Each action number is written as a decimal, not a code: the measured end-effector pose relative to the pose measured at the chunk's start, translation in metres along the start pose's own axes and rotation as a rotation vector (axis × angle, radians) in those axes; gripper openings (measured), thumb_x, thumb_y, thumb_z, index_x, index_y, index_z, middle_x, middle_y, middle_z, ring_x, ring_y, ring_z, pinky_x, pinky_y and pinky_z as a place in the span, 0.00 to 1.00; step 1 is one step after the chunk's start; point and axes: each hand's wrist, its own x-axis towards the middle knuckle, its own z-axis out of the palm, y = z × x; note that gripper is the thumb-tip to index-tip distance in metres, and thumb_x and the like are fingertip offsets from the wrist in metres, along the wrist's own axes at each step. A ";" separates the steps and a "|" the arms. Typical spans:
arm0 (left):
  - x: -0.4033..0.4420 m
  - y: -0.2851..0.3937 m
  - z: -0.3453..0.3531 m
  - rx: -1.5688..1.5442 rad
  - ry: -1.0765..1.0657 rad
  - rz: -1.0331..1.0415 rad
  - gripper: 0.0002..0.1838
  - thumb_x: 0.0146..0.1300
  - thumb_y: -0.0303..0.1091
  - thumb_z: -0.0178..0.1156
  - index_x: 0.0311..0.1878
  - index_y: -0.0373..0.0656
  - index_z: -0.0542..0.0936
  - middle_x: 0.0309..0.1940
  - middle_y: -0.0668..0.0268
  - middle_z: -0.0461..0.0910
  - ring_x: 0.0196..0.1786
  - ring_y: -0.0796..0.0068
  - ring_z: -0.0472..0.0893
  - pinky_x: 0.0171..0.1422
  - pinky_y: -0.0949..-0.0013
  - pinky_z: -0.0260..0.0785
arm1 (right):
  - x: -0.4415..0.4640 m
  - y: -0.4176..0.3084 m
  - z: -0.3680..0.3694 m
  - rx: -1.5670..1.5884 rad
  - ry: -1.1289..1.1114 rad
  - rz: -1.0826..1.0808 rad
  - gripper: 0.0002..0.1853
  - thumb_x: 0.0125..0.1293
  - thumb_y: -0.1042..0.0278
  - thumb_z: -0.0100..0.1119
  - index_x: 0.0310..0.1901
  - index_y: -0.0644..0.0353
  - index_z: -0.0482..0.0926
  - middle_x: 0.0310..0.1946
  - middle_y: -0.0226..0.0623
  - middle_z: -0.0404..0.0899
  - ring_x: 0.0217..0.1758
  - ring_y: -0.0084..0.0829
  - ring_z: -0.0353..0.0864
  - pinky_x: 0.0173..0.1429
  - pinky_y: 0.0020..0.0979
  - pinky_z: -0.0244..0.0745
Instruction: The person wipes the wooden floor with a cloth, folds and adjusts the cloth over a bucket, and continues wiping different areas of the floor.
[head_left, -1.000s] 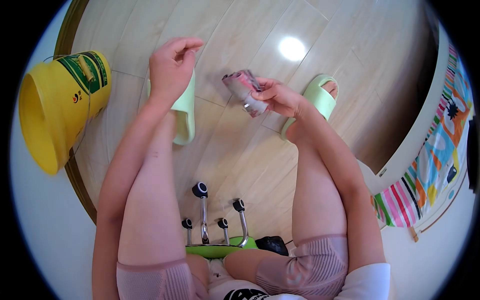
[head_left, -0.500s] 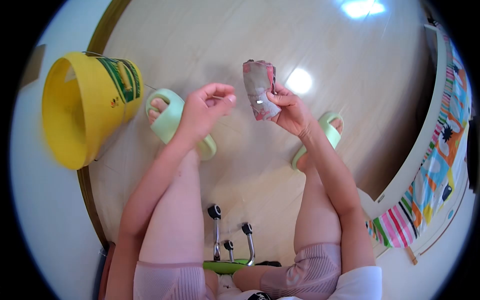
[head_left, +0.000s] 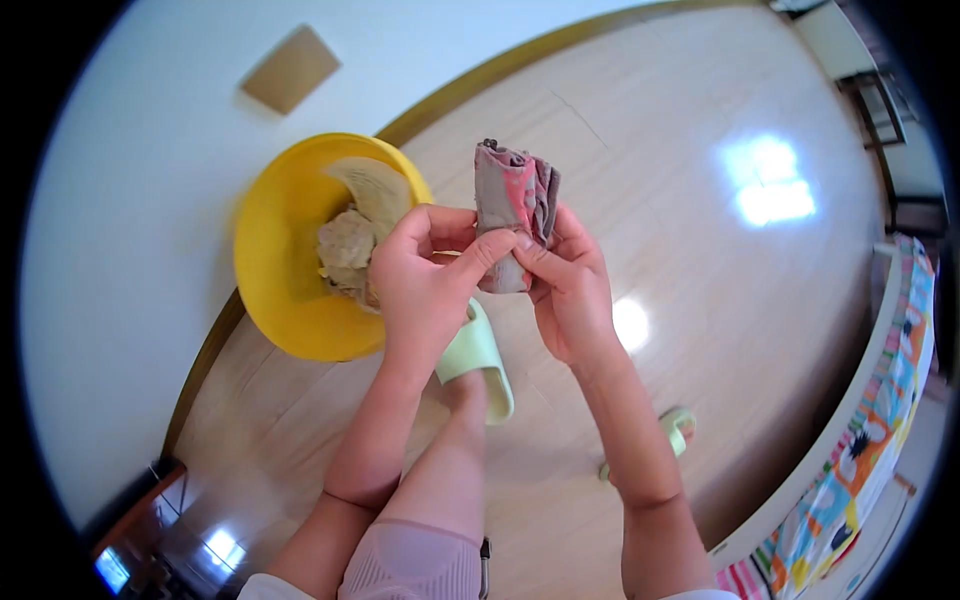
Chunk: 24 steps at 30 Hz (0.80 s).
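A tightly folded grey and pink cloth (head_left: 503,190) is held upright in front of me, its layered edges showing at the top. My left hand (head_left: 428,268) pinches its lower left side between thumb and fingers. From the right, my right hand (head_left: 574,290) grips the lower part, with the fingers behind it and the thumb across the front. Both thumbs nearly meet on the cloth. Below and left of the cloth, partly behind my left hand, stands a yellow bucket (head_left: 275,275) holding crumpled pale material (head_left: 347,240).
Light green slippers (head_left: 478,355) are on my feet on the pale, shiny floor (head_left: 640,180). A white wall with a brown rectangle (head_left: 291,69) rises at the left. On the right is a bed edge with a colourful patterned cover (head_left: 850,460).
My left hand has come over to the cloth and now grips it too. The cloth has turned, showing its folded side. My view has swung left, bringing the bucket's inside into sight.
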 end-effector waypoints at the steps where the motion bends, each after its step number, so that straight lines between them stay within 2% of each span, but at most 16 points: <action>1: 0.010 0.003 -0.011 -0.019 0.025 0.006 0.13 0.54 0.29 0.76 0.38 0.34 0.81 0.28 0.65 0.83 0.30 0.81 0.80 0.35 0.76 0.75 | 0.008 0.002 0.012 -0.004 -0.005 -0.010 0.21 0.68 0.78 0.58 0.62 0.59 0.74 0.43 0.25 0.82 0.37 0.13 0.75 0.36 0.19 0.68; 5: 0.041 0.011 -0.046 0.019 0.096 0.050 0.06 0.59 0.26 0.71 0.35 0.34 0.84 0.27 0.66 0.83 0.29 0.83 0.80 0.35 0.77 0.74 | 0.038 0.007 0.052 -0.004 0.003 0.022 0.21 0.68 0.79 0.58 0.62 0.59 0.74 0.46 0.27 0.82 0.39 0.15 0.77 0.38 0.20 0.72; 6: 0.025 0.000 -0.040 0.004 0.094 0.024 0.06 0.62 0.26 0.70 0.36 0.34 0.84 0.27 0.67 0.83 0.29 0.83 0.79 0.36 0.77 0.74 | 0.025 0.010 0.036 -0.001 -0.003 0.044 0.21 0.69 0.79 0.57 0.63 0.60 0.74 0.46 0.28 0.83 0.40 0.15 0.78 0.39 0.21 0.74; 8: 0.044 -0.001 -0.066 -0.026 0.072 -0.030 0.05 0.66 0.28 0.66 0.38 0.35 0.83 0.28 0.69 0.82 0.30 0.84 0.79 0.37 0.77 0.73 | 0.039 0.013 0.051 0.054 -0.014 0.092 0.20 0.69 0.79 0.57 0.62 0.61 0.74 0.47 0.30 0.83 0.41 0.17 0.80 0.42 0.23 0.77; 9: 0.050 -0.005 -0.075 -0.019 0.072 0.013 0.07 0.69 0.29 0.63 0.39 0.35 0.83 0.29 0.69 0.82 0.31 0.83 0.80 0.38 0.76 0.73 | 0.043 0.011 0.052 0.083 -0.020 0.111 0.20 0.70 0.78 0.57 0.62 0.61 0.74 0.47 0.31 0.83 0.42 0.19 0.81 0.44 0.24 0.79; 12: 0.059 -0.015 -0.097 0.122 0.249 0.007 0.07 0.69 0.29 0.63 0.39 0.35 0.84 0.29 0.68 0.83 0.32 0.83 0.80 0.39 0.76 0.74 | 0.045 0.016 0.052 0.101 -0.021 0.118 0.19 0.70 0.78 0.56 0.62 0.63 0.74 0.48 0.34 0.83 0.45 0.22 0.83 0.48 0.26 0.81; 13: 0.062 -0.017 -0.102 0.168 0.324 0.011 0.05 0.67 0.26 0.63 0.38 0.33 0.83 0.25 0.69 0.82 0.30 0.79 0.81 0.39 0.76 0.73 | 0.046 0.017 0.050 0.098 -0.029 0.129 0.19 0.70 0.78 0.56 0.62 0.63 0.74 0.49 0.35 0.83 0.46 0.22 0.83 0.48 0.26 0.81; 16: 0.069 -0.025 -0.130 0.570 0.384 0.091 0.07 0.68 0.28 0.62 0.43 0.34 0.83 0.30 0.66 0.83 0.34 0.73 0.82 0.45 0.71 0.74 | 0.052 0.023 0.055 0.094 -0.052 0.149 0.19 0.70 0.78 0.56 0.62 0.64 0.74 0.49 0.36 0.83 0.47 0.23 0.83 0.50 0.27 0.80; 19: 0.071 -0.028 -0.144 0.903 0.423 0.461 0.10 0.68 0.31 0.63 0.48 0.36 0.83 0.37 0.64 0.84 0.42 0.69 0.82 0.50 0.68 0.73 | 0.053 0.028 0.064 0.101 -0.065 0.161 0.19 0.69 0.79 0.56 0.61 0.65 0.74 0.49 0.36 0.83 0.48 0.25 0.83 0.52 0.29 0.80; 22: 0.061 -0.020 -0.132 0.346 0.243 0.294 0.11 0.67 0.33 0.65 0.48 0.36 0.82 0.42 0.63 0.82 0.46 0.71 0.81 0.53 0.68 0.71 | 0.051 0.032 0.071 0.104 -0.082 0.187 0.18 0.69 0.79 0.55 0.60 0.66 0.74 0.50 0.37 0.83 0.49 0.25 0.83 0.54 0.30 0.79; 24: 0.055 -0.012 -0.115 0.254 0.147 0.204 0.10 0.66 0.33 0.66 0.44 0.36 0.82 0.38 0.64 0.82 0.42 0.73 0.80 0.49 0.70 0.71 | 0.049 0.037 0.076 0.099 -0.110 0.194 0.18 0.69 0.79 0.55 0.60 0.66 0.74 0.50 0.37 0.82 0.50 0.26 0.82 0.55 0.31 0.79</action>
